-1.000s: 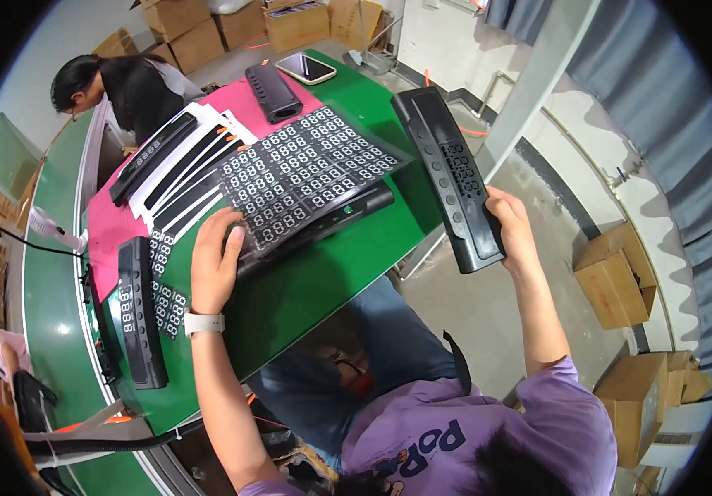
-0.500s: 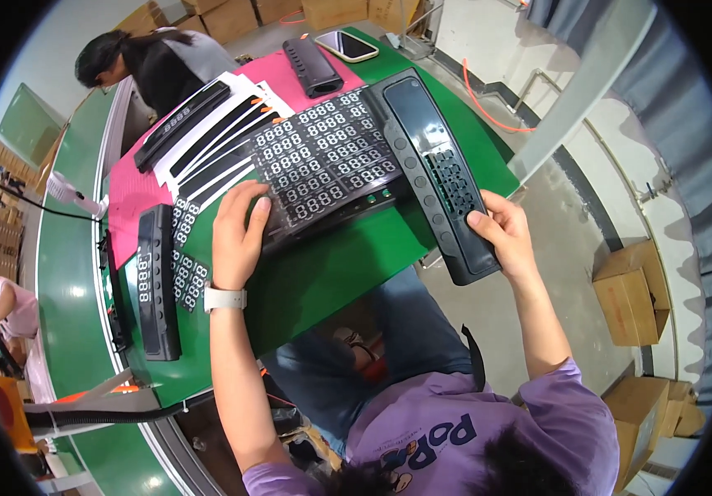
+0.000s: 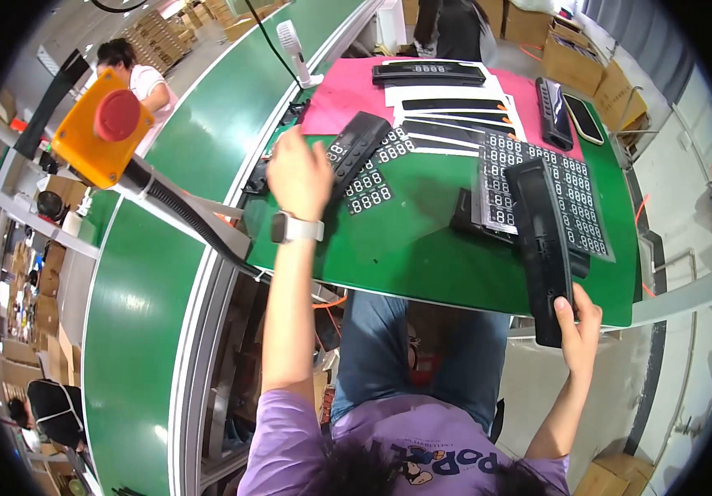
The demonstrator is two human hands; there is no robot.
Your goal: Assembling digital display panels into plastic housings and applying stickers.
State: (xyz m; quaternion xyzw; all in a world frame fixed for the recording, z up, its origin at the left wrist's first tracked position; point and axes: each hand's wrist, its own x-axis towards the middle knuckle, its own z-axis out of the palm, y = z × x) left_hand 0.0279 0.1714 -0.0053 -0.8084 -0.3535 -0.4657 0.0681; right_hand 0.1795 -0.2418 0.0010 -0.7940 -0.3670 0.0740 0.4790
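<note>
A long black plastic housing [image 3: 542, 248] is in my right hand [image 3: 581, 326], gripped at its near end and turned so its plain recessed side shows. It hangs over a sheet of printed white digits [image 3: 587, 194]. At the left edge of the green table, my left hand [image 3: 300, 182] reaches over a narrow row of dark parts [image 3: 258, 175]. Its fingertips are hidden or blurred, so any grip cannot be made out. Beside it lies another black housing [image 3: 358, 149] with buttons and a digit display, next to smaller digit sheets [image 3: 370, 188].
On the pink mat [image 3: 344, 91] lie black strips on white paper [image 3: 455, 124] and further housings [image 3: 428, 74] [image 3: 553, 112]. A phone [image 3: 583, 118] rests at the far right. An orange box with a red button [image 3: 116, 116] rises at left beside the green conveyor [image 3: 153, 298]. Other people are beyond.
My view has swung left. My left hand has left the digit sheet for the table's left edge. The housing in my right hand has turned over from its button side to its recessed side.
</note>
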